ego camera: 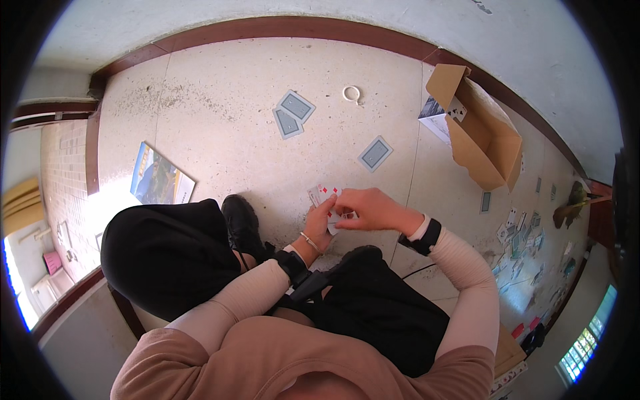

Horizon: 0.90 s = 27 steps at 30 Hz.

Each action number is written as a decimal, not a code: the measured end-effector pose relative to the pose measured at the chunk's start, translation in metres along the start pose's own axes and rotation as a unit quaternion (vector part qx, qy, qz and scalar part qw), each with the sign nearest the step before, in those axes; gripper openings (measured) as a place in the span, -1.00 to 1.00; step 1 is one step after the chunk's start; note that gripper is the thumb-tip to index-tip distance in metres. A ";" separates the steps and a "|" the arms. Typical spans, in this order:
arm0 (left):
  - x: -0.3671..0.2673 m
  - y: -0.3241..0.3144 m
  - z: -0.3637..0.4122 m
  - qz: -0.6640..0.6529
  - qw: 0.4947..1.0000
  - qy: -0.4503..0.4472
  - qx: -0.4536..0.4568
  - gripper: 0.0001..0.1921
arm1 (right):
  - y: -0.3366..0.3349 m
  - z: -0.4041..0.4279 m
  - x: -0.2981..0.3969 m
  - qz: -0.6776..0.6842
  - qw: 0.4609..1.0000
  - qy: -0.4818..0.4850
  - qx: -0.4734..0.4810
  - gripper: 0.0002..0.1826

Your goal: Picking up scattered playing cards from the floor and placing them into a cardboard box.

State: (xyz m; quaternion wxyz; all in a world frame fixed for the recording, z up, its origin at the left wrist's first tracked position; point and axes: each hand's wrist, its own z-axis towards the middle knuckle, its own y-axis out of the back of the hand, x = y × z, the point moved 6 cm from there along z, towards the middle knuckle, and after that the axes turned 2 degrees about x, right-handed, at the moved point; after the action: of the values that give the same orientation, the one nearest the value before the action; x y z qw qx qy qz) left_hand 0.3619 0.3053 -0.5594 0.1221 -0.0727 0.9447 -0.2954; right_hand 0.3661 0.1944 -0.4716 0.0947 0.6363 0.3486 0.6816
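My left hand [319, 223] grips a small fan of playing cards [326, 192], face up, with a six of diamonds showing. Over the right side of the fan bends my right hand [366, 209], its fingertips touching the cards; whether it pinches one is hidden. Beyond my hands, a face-down playing card [375, 153] lies on the floor. Two more face-down cards [296, 107] overlap farther off, and a white ring [351, 94] lies to their right.
An open cardboard box [487, 135] with cards in it stands at the upper right near the wall. Many scattered cards [520, 240] cover the floor at right. A printed booklet or flat box [161, 176] lies at left. A broom head [570, 207] is at far right.
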 end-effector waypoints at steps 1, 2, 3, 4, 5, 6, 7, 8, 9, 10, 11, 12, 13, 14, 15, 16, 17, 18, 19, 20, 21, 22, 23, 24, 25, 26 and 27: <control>-0.001 0.002 0.000 0.010 1.000 -0.001 -0.011 -0.77 | 0.004 0.001 -0.015 0.044 0.996 -0.073 0.000 -0.78; -0.001 0.002 0.000 0.010 1.000 -0.002 -0.012 -0.77 | 0.008 0.001 -0.031 0.087 0.986 -0.146 0.000 -0.77; 0.000 0.000 0.000 0.030 0.999 -0.010 -0.013 -0.75 | 0.015 -0.004 -0.054 0.079 0.973 -0.211 -0.052 -0.75; 0.000 -0.001 0.000 0.051 0.998 -0.020 -0.016 -0.74 | 0.019 -0.010 -0.081 0.072 0.954 -0.271 -0.104 -0.74; 0.001 -0.001 0.001 0.051 0.998 -0.019 -0.014 -0.74 | 0.026 -0.017 -0.104 0.016 0.946 -0.292 -0.142 -0.70; 0.003 0.000 0.002 0.059 0.998 -0.014 -0.011 -0.70 | 0.034 -0.025 -0.123 -0.040 0.932 -0.312 -0.180 -0.66; 0.004 0.001 0.002 0.066 0.998 -0.009 -0.008 -0.67 | 0.037 -0.028 -0.134 -0.040 0.932 -0.312 -0.180 -0.66; 0.005 0.001 0.003 0.067 0.998 -0.008 -0.007 -0.67 | 0.042 -0.035 -0.146 -0.086 0.918 -0.335 -0.193 -0.61; 0.004 0.001 0.003 0.077 0.997 -0.015 -0.004 -0.66 | 0.047 -0.033 -0.149 -0.128 0.903 -0.355 -0.205 -0.55; 0.002 0.001 0.003 0.088 0.996 -0.022 -0.001 -0.65 | 0.046 -0.031 -0.155 -0.138 0.895 -0.390 -0.165 -0.46; 0.002 0.002 0.003 0.088 0.996 -0.022 -0.002 -0.65 | 0.044 -0.027 -0.156 -0.137 0.896 -0.389 -0.165 -0.46; 0.000 0.001 0.002 0.101 0.994 -0.030 -0.007 -0.64 | 0.043 -0.025 -0.159 -0.165 0.882 -0.417 -0.147 -0.47; -0.002 0.001 0.001 0.114 0.993 -0.039 -0.011 -0.63 | 0.042 -0.024 -0.160 -0.193 0.865 -0.444 -0.129 -0.47; -0.002 0.000 0.001 0.113 0.993 -0.039 -0.012 -0.63 | 0.040 -0.022 -0.159 -0.193 0.866 -0.444 -0.128 -0.47; -0.003 -0.001 0.001 0.113 0.993 -0.041 -0.007 -0.62 | 0.037 -0.021 -0.160 -0.201 0.858 -0.457 -0.120 -0.46; -0.004 -0.002 0.001 0.112 0.993 -0.043 -0.003 -0.61 | 0.036 -0.021 -0.162 -0.209 0.850 -0.470 -0.111 -0.46; -0.005 -0.002 0.001 0.111 0.993 -0.044 -0.004 -0.61 | 0.034 -0.020 -0.162 -0.208 0.851 -0.469 -0.110 -0.46; -0.005 -0.003 0.001 0.102 0.994 -0.042 0.001 -0.60 | 0.033 -0.020 -0.163 -0.211 0.850 -0.471 -0.111 -0.45; -0.006 -0.005 0.000 0.093 0.995 -0.040 0.005 -0.59 | 0.032 -0.021 -0.164 -0.214 0.848 -0.472 -0.111 -0.45; -0.006 -0.004 0.001 0.093 0.995 -0.040 0.005 -0.59 | 0.031 -0.021 -0.166 -0.213 0.848 -0.472 -0.111 -0.45; -0.006 -0.004 0.001 0.092 0.995 -0.039 0.003 -0.57 | 0.032 -0.023 -0.170 -0.216 0.850 -0.461 -0.132 -0.45; -0.006 -0.003 0.002 0.091 0.995 -0.039 0.001 -0.55 | 0.033 -0.024 -0.173 -0.219 0.852 -0.450 -0.152 -0.45; -0.006 -0.003 0.002 0.091 0.995 -0.039 0.002 -0.55 | 0.032 -0.027 -0.177 -0.220 0.852 -0.451 -0.152 -0.45; -0.006 -0.002 0.002 0.091 0.995 -0.038 0.000 -0.55 | 0.031 -0.027 -0.179 -0.202 0.862 -0.432 -0.172 -0.51; -0.006 -0.002 0.002 0.090 0.995 -0.037 -0.001 -0.54 | 0.032 -0.028 -0.181 -0.183 0.871 -0.413 -0.191 -0.56; -0.005 -0.003 0.002 0.090 0.995 -0.037 0.000 -0.54 | 0.035 -0.033 -0.185 -0.184 0.871 -0.413 -0.191 -0.56; -0.005 -0.002 0.002 0.085 0.996 -0.037 -0.004 -0.53 | 0.035 -0.031 -0.185 -0.088 0.900 -0.386 -0.180 -0.64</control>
State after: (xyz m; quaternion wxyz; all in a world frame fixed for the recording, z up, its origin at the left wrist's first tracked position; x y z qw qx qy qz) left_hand 0.3676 0.3034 -0.5587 0.1812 -0.0037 0.9435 -0.2775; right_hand 0.3802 0.0518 -0.5970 0.3945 0.7886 0.2101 0.4223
